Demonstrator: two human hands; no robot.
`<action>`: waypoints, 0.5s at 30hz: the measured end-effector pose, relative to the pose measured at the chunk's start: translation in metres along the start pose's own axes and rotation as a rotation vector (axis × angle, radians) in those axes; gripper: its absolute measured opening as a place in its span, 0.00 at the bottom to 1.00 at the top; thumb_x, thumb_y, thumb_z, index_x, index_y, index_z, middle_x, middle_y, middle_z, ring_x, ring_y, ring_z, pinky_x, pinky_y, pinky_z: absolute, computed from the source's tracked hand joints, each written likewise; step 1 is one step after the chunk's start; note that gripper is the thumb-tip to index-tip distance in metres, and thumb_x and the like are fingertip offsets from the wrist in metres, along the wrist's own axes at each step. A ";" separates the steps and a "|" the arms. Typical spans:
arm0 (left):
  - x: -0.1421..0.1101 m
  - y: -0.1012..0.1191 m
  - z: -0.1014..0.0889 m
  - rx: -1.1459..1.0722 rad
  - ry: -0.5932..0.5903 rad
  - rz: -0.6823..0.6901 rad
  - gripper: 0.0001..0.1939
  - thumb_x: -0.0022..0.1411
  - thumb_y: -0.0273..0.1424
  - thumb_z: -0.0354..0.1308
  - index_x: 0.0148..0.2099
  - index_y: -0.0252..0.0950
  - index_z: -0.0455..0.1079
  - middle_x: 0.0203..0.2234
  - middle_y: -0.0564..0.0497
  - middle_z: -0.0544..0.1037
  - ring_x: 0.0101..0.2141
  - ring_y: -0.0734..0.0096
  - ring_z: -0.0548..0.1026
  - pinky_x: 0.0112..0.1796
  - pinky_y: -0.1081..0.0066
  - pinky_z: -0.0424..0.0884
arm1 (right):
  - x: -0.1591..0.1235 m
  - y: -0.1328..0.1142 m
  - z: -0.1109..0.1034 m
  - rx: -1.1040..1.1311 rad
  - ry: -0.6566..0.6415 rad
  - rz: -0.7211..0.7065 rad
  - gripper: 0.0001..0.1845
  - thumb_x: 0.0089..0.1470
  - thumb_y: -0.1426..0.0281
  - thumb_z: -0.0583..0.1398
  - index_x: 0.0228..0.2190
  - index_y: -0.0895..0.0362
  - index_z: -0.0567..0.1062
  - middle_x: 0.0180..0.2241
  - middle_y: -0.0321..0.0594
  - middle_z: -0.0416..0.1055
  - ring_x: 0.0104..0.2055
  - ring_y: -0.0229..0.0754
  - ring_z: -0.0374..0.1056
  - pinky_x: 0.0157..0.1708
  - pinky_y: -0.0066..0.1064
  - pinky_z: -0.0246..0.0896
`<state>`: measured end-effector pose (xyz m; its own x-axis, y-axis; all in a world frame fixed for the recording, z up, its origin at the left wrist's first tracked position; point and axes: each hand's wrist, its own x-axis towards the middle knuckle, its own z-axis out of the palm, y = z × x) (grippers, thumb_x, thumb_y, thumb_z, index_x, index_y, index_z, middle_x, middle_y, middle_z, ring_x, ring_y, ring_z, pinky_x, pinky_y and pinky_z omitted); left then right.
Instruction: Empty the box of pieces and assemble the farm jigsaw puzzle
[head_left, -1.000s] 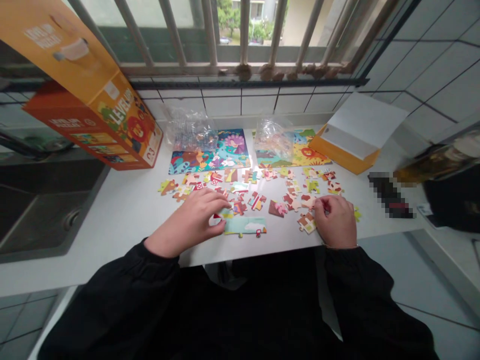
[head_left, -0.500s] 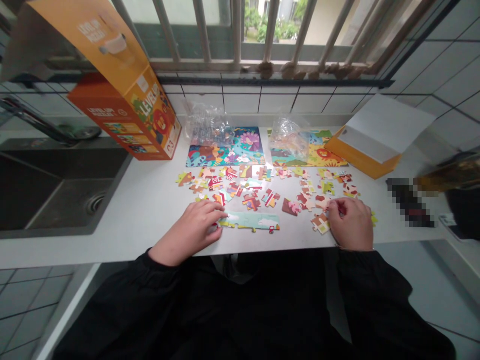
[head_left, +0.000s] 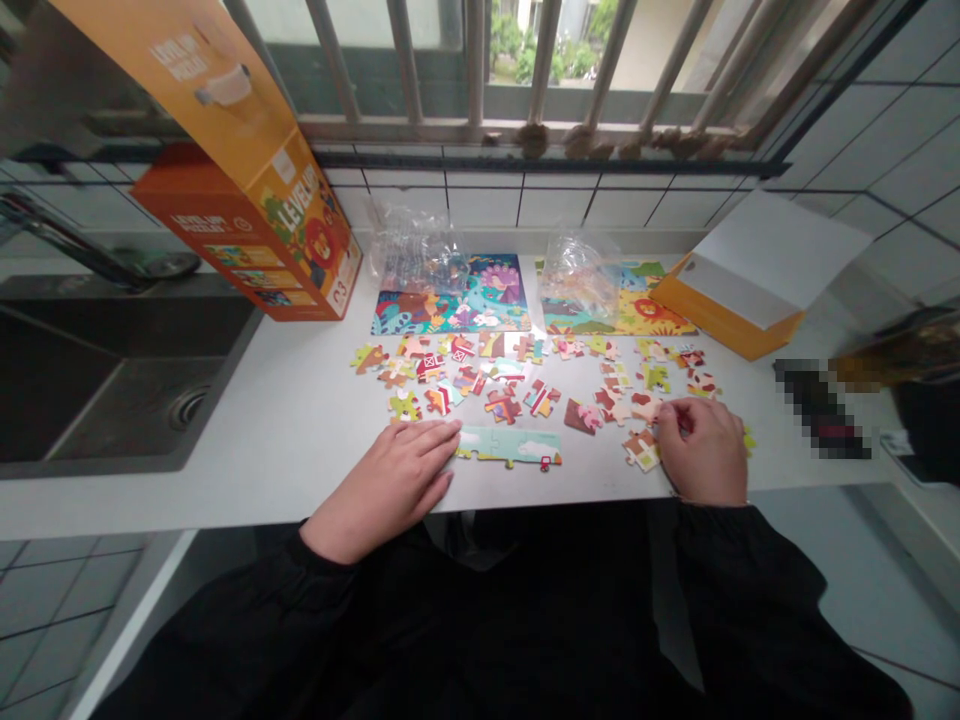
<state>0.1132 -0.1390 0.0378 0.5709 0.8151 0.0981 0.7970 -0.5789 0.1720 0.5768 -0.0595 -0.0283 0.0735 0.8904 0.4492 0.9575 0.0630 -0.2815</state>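
My left hand [head_left: 401,478] lies flat on the white counter [head_left: 300,430], fingers stretched out, its fingertips touching the left end of a joined strip of pale blue puzzle pieces [head_left: 510,446]. My right hand [head_left: 701,450] rests curled near the counter's front edge, fingers pinched on a small puzzle piece I can barely make out. A brown-and-white piece [head_left: 642,449] lies just left of it. Several loose colourful pieces [head_left: 517,375] are scattered behind both hands.
Two finished puzzle pictures [head_left: 454,295] [head_left: 622,300] lie at the back under clear plastic bags [head_left: 420,250]. An orange puzzle box [head_left: 247,210] leans at the back left, an open orange box [head_left: 750,275] at the right. A dark sink [head_left: 112,380] is at the left.
My left hand has slid back toward me and flattened out, uncovering the left end of the blue strip. The right hand has stayed put.
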 end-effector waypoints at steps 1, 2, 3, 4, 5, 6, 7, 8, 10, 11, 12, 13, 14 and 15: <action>-0.003 0.003 0.002 -0.008 0.004 0.003 0.23 0.78 0.34 0.56 0.71 0.40 0.70 0.71 0.43 0.73 0.67 0.51 0.72 0.65 0.49 0.67 | 0.000 0.000 0.000 0.000 0.000 0.000 0.14 0.67 0.58 0.57 0.36 0.54 0.76 0.39 0.48 0.78 0.45 0.53 0.70 0.51 0.45 0.59; -0.006 0.006 0.004 -0.014 0.007 0.005 0.25 0.79 0.35 0.56 0.73 0.40 0.69 0.71 0.42 0.73 0.67 0.52 0.73 0.65 0.49 0.68 | 0.000 0.000 0.001 0.001 0.001 0.000 0.14 0.67 0.58 0.57 0.36 0.54 0.76 0.39 0.48 0.78 0.45 0.53 0.70 0.51 0.45 0.60; -0.008 0.010 0.007 -0.017 0.011 0.005 0.25 0.79 0.36 0.56 0.74 0.39 0.67 0.71 0.42 0.72 0.67 0.52 0.73 0.65 0.50 0.68 | 0.000 0.000 0.001 0.001 0.002 -0.002 0.14 0.67 0.58 0.57 0.36 0.54 0.76 0.39 0.48 0.78 0.46 0.53 0.70 0.51 0.45 0.60; -0.011 0.013 0.009 -0.017 0.018 0.005 0.26 0.79 0.37 0.56 0.74 0.39 0.67 0.71 0.41 0.72 0.67 0.52 0.73 0.64 0.50 0.69 | 0.000 -0.001 0.001 -0.001 0.009 -0.003 0.14 0.67 0.58 0.57 0.36 0.54 0.76 0.39 0.49 0.79 0.46 0.54 0.71 0.52 0.45 0.60; -0.013 0.016 0.011 -0.014 0.025 0.007 0.26 0.79 0.37 0.57 0.74 0.39 0.67 0.71 0.41 0.72 0.66 0.51 0.73 0.63 0.50 0.70 | -0.001 -0.002 0.001 -0.005 0.026 -0.003 0.14 0.67 0.59 0.57 0.37 0.54 0.77 0.40 0.49 0.79 0.47 0.54 0.71 0.53 0.46 0.61; -0.015 0.019 0.012 -0.009 0.035 0.007 0.26 0.79 0.37 0.57 0.74 0.39 0.67 0.71 0.41 0.72 0.66 0.51 0.74 0.63 0.50 0.70 | -0.001 -0.003 0.001 -0.009 0.054 -0.005 0.14 0.68 0.59 0.58 0.37 0.54 0.77 0.40 0.49 0.79 0.48 0.54 0.71 0.54 0.46 0.61; -0.016 0.022 0.014 -0.002 0.044 0.007 0.25 0.79 0.37 0.57 0.73 0.38 0.67 0.71 0.41 0.73 0.66 0.50 0.74 0.62 0.50 0.70 | -0.001 -0.004 0.000 -0.012 0.090 -0.011 0.13 0.68 0.60 0.58 0.38 0.55 0.77 0.41 0.50 0.79 0.49 0.55 0.72 0.56 0.47 0.61; -0.017 0.025 0.016 0.005 0.052 0.008 0.25 0.79 0.37 0.57 0.73 0.38 0.68 0.70 0.41 0.73 0.66 0.50 0.74 0.62 0.50 0.71 | -0.002 -0.006 -0.001 -0.012 0.129 -0.021 0.13 0.68 0.60 0.58 0.39 0.55 0.78 0.43 0.51 0.80 0.50 0.55 0.72 0.58 0.49 0.61; -0.017 0.030 0.018 0.013 0.056 0.012 0.25 0.79 0.38 0.57 0.73 0.38 0.68 0.70 0.40 0.73 0.65 0.49 0.74 0.61 0.50 0.71 | -0.004 -0.010 -0.006 0.001 0.189 -0.065 0.12 0.69 0.62 0.58 0.40 0.56 0.78 0.45 0.53 0.80 0.53 0.56 0.73 0.62 0.51 0.61; -0.016 0.032 0.019 0.013 0.057 0.011 0.26 0.79 0.39 0.57 0.73 0.38 0.68 0.70 0.40 0.73 0.65 0.49 0.74 0.61 0.49 0.71 | -0.006 -0.014 -0.009 0.015 0.202 -0.099 0.12 0.69 0.62 0.59 0.41 0.56 0.78 0.46 0.53 0.80 0.54 0.57 0.73 0.63 0.53 0.61; -0.016 0.034 0.020 0.012 0.060 0.007 0.26 0.79 0.39 0.58 0.73 0.38 0.68 0.70 0.40 0.73 0.64 0.49 0.74 0.61 0.49 0.71 | -0.009 -0.020 -0.013 0.035 0.205 -0.135 0.11 0.68 0.63 0.60 0.41 0.56 0.79 0.47 0.53 0.80 0.56 0.57 0.73 0.64 0.54 0.62; -0.015 0.035 0.021 0.009 0.064 0.004 0.26 0.79 0.39 0.58 0.74 0.39 0.68 0.70 0.40 0.73 0.64 0.49 0.75 0.61 0.49 0.71 | -0.012 -0.029 -0.017 0.062 0.201 -0.173 0.10 0.68 0.63 0.60 0.42 0.55 0.79 0.48 0.53 0.80 0.57 0.58 0.74 0.65 0.56 0.62; -0.015 0.035 0.022 0.007 0.070 0.001 0.26 0.78 0.39 0.58 0.74 0.40 0.68 0.70 0.41 0.73 0.63 0.49 0.75 0.61 0.48 0.71 | -0.017 -0.040 -0.021 0.096 0.190 -0.215 0.09 0.68 0.64 0.61 0.43 0.55 0.80 0.49 0.52 0.81 0.59 0.59 0.74 0.65 0.57 0.63; -0.015 0.036 0.023 0.006 0.077 0.002 0.27 0.78 0.39 0.59 0.74 0.41 0.67 0.70 0.41 0.73 0.63 0.49 0.75 0.61 0.48 0.71 | -0.023 -0.054 -0.025 0.138 0.172 -0.255 0.08 0.67 0.66 0.62 0.45 0.53 0.80 0.50 0.51 0.81 0.60 0.59 0.73 0.66 0.58 0.63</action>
<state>0.1376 -0.1722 0.0196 0.5554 0.8132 0.1739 0.7975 -0.5801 0.1658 0.5308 -0.0945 -0.0023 -0.1065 0.7494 0.6535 0.9050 0.3453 -0.2485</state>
